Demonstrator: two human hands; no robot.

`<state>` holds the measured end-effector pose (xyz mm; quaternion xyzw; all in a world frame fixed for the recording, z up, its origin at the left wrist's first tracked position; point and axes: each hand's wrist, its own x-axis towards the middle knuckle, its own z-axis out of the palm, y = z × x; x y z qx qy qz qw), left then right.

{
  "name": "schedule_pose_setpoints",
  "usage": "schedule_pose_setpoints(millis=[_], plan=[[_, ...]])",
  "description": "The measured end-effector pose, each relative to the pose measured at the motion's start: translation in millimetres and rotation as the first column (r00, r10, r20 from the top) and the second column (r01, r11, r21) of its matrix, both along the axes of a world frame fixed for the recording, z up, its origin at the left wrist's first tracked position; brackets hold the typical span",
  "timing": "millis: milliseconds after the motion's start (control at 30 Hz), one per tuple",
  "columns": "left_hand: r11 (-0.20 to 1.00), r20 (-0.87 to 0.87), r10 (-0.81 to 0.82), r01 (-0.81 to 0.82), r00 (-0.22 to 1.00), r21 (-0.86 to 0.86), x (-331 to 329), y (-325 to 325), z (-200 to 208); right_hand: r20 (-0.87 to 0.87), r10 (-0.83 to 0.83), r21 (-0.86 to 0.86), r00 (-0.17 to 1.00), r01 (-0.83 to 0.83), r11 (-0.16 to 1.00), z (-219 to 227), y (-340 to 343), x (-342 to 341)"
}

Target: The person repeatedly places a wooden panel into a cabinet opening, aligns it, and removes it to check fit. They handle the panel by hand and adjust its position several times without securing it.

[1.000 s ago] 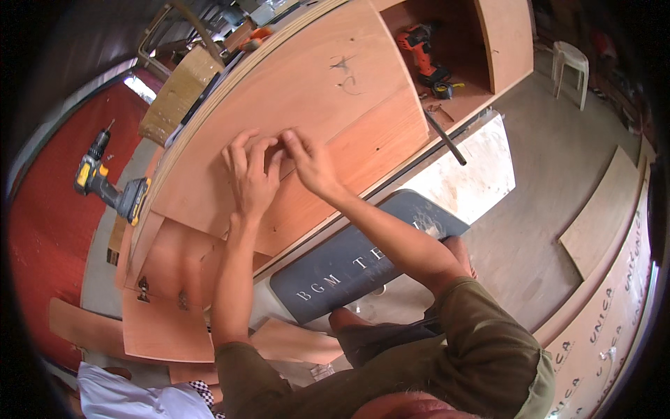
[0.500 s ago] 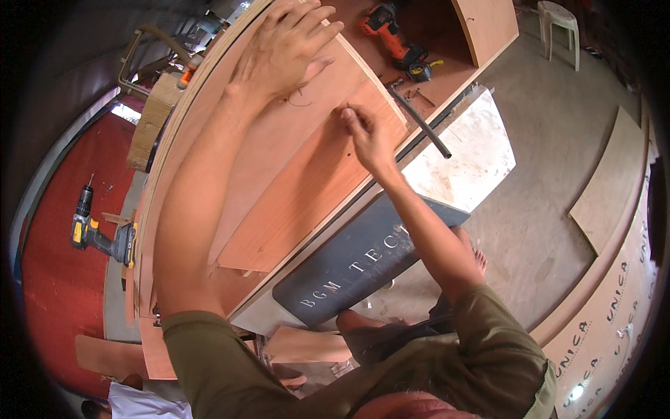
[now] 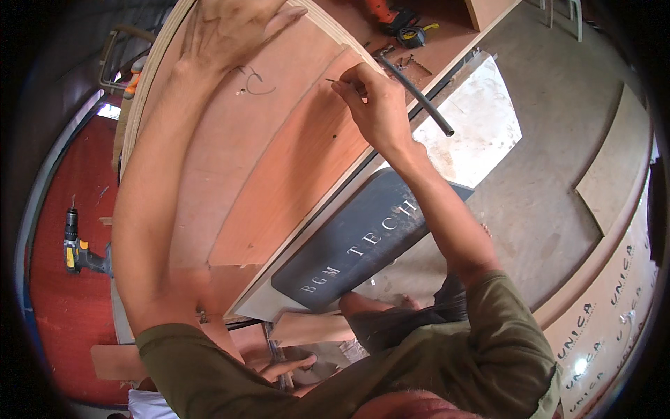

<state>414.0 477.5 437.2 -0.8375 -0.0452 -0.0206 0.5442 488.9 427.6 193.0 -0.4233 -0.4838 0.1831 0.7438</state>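
Observation:
A thin nail (image 3: 331, 80) pokes out from the pinched fingertips of my right hand (image 3: 373, 98), just above the wooden panel. My left hand (image 3: 234, 31) lies on the panel's far left part near its curved plywood edge, fingers stretched out and partly cut off by the picture's top. Between the hands the reddish panel (image 3: 223, 146) bears a pencil squiggle and a small hole. A flat strip of wood (image 3: 286, 167) lies along the panel's right side, with a dark hole in it. Right of my right hand rests a hammer (image 3: 419, 94) with a dark tubular handle.
A tape measure (image 3: 412, 36) and an orange power tool (image 3: 382, 14) lie in the wooden box beyond. A yellow-black drill (image 3: 80, 251) is on the red surface at left. A dark padded bench (image 3: 342, 251) stands beside the panel. Printed boards (image 3: 600, 335) lean at right.
The view has shifted, and my left hand now sits higher and further left in it. My right hand has turned, so the nail in its fingertips shows more plainly.

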Motion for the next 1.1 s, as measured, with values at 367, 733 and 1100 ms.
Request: schedule_pose_setpoints(millis=[367, 733, 1100], plan=[[0.988, 0.044, -0.148, 0.15, 0.988, -0.047, -8, 6, 10, 0.01, -0.048, 0.014, 0.999, 0.048, 0.999, 10, 3, -12], [0.905, -0.06, -0.283, 0.245, 0.957, -0.348, -26, 42, -10, -0.074, -0.126, 0.154, 0.989, 0.136, 0.979, -7, 11, -32], [0.886, 0.592, -0.43, 0.445, 0.682, 0.13, -40, 4, -36, 0.346, -0.387, 0.2, 0.855, 0.336, 0.92, 10, 33, -22]])
